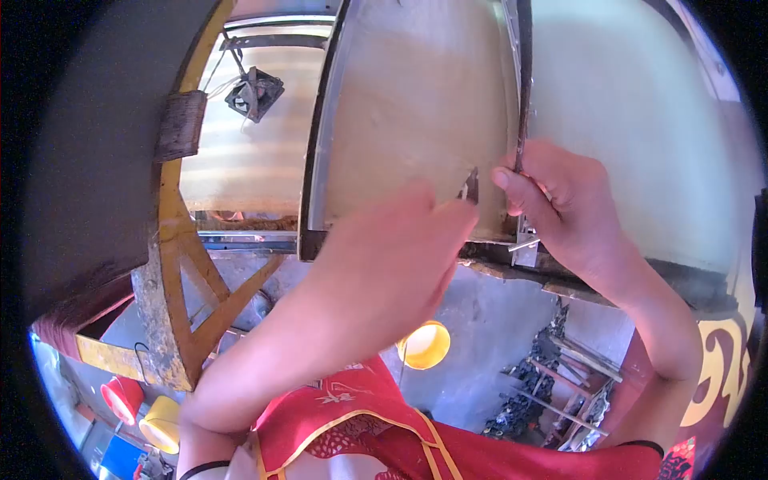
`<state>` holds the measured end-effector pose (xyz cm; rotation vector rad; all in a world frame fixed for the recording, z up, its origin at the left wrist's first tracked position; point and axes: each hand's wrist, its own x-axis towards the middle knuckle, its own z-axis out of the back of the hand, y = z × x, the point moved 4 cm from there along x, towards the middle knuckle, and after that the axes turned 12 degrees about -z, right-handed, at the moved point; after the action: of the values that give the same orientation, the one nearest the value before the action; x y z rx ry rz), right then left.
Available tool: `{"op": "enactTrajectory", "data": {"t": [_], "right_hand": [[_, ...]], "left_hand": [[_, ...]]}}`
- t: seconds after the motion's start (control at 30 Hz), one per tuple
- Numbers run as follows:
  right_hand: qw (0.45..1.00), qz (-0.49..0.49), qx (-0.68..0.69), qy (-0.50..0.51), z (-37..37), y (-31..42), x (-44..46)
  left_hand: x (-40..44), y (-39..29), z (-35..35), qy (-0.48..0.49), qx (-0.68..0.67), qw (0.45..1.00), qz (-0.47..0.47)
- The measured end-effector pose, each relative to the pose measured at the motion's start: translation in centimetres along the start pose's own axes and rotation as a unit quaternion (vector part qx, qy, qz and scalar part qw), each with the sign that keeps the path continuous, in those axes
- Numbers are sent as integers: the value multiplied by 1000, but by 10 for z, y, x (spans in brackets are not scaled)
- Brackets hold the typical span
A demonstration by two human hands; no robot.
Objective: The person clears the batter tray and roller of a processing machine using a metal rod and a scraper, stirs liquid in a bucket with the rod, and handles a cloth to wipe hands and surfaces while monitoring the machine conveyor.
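Note:
My left hand (392, 248), somewhat blurred, is closed around a small dark pointed tool (470, 186) whose tip sticks up past the fingers. The tool's exact kind is hard to make out. It is over the lower right part of a pale framed panel (416, 88). Beside it, my right hand (564, 192) pinches the lower end of a long dark strip (525, 80). This strip runs upward between the framed panel and a second pale panel (632, 120). Below my right fingers, a small metal piece (525, 246) shows at the panel's corner.
A yellow metal frame (172, 264) stands at the left beside a large dark panel (88, 160). A small fan (254, 94) hangs at the upper left. Below are a yellow bucket (428, 346), a red bucket (122, 398) and a pile of scrap strips (552, 384).

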<state>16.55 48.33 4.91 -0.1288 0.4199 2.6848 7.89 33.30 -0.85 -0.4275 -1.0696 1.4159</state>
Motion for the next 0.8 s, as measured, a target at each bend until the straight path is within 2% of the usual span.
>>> {"op": "enactTrajectory", "data": {"t": [0.03, 0.13, 0.2, 0.27, 0.3, 0.37, 0.47, 0.57, 0.8], "right_hand": [[999, -17, 27, -2, 0, 0, -1], [998, -31, 51, -4, 2, 0, -1], [998, -34, 47, -3, 2, 1, -1], [994, -62, 87, 7, 3, 0, -3], [994, -61, 85, 7, 3, -1, -4], [996, -39, 74, -8, 4, 0, -4], [992, -67, 107, 7, 4, -1, -6], [995, -47, 86, -4, 3, -5, -5], [991, -78, 113, -7, 5, -5, -8]], "left_hand": [[11, 6, -10, 35, 45, 998, -19], [41, 28, -24, 0, 67, 997, -39], [69, 42, -43, 152, 39, 987, 32], [86, 63, -70, 140, -83, 986, 28], [97, 79, -85, 138, -83, 987, 27], [113, 97, -117, 194, -28, 976, -90], [121, 104, -132, 208, -19, 971, -116], [129, 113, -159, 209, -91, 970, -81], [126, 95, -163, 187, -125, 971, -75]]}}
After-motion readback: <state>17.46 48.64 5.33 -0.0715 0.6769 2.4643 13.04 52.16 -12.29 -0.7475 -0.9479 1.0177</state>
